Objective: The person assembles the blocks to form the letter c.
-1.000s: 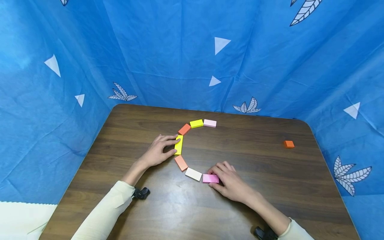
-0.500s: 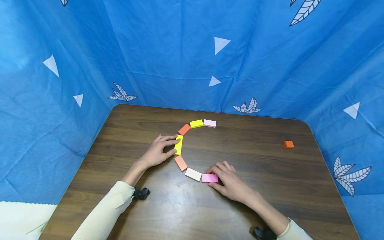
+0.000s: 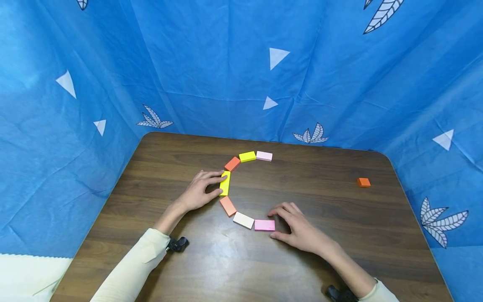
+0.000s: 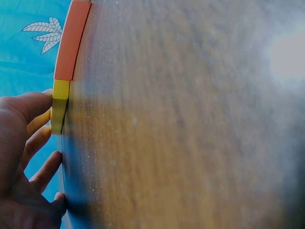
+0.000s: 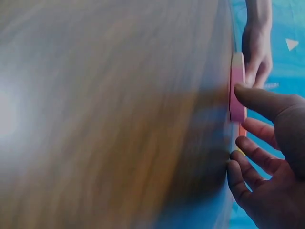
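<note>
Flat coloured blocks lie in a C-shaped curve on the wooden table. My left hand (image 3: 200, 191) holds the long yellow block (image 3: 224, 188) on the curve's left side, thumb near its lower end and fingers near its upper end. In the left wrist view, the thumb and fingers meet that block's edge beside a salmon block (image 4: 71, 43). At the curve's lower right end lies a pink block (image 3: 265, 225), with a cream block (image 3: 243, 220) to its left. My right hand (image 3: 298, 228) is beside the pink block's right end, thumb and fingers spread apart and nothing between them.
An orange-red block (image 3: 232, 163), a second yellow block (image 3: 247, 156) and a pale pink block (image 3: 264, 156) form the curve's upper part. A small orange block (image 3: 364, 182) sits apart at the right. Blue patterned cloth (image 3: 226, 75) surrounds the table's back and sides.
The right hand first slid the pink block slightly left toward the cream block, then let go of it and drew back to the right. The left hand stays at the yellow block.
</note>
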`<state>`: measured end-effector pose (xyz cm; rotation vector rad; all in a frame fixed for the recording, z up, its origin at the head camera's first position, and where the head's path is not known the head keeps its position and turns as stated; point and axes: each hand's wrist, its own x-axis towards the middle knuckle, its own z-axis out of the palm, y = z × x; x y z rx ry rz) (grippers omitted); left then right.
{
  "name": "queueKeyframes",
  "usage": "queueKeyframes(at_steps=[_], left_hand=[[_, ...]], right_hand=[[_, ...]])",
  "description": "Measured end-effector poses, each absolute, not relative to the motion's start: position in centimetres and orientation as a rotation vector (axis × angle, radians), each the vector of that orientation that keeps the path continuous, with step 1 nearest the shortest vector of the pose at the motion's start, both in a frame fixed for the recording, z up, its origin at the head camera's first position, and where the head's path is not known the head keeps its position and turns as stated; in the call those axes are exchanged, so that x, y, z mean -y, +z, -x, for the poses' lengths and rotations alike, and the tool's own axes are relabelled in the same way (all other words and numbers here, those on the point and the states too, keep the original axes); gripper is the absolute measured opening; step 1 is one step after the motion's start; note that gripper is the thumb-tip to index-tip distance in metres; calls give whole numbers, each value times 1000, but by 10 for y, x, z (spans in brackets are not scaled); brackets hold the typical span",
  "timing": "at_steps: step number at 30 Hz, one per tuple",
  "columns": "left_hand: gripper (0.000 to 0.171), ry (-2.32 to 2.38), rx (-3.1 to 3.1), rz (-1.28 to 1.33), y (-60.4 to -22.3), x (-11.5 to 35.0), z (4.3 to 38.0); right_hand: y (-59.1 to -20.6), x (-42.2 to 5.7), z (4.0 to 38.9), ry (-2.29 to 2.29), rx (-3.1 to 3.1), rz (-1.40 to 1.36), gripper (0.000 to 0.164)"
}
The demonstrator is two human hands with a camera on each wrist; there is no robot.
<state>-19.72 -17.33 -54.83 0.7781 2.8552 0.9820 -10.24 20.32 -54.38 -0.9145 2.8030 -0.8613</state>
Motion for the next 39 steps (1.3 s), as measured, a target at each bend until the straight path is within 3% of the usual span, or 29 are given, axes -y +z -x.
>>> queueKeyframes(at_steps=[8, 24, 39], left_hand=[[50, 973, -2863, -776, -548, 175, 196], [49, 980, -2849, -757, -552, 176, 197], [50, 1000, -2848, -760, -552, 175, 196]], right_hand=[[-545, -250, 109, -894, -2853, 784, 58], [-556, -362, 138, -974, -3172, 404, 35], [-560, -437, 160, -1097, -3201, -87, 52]])
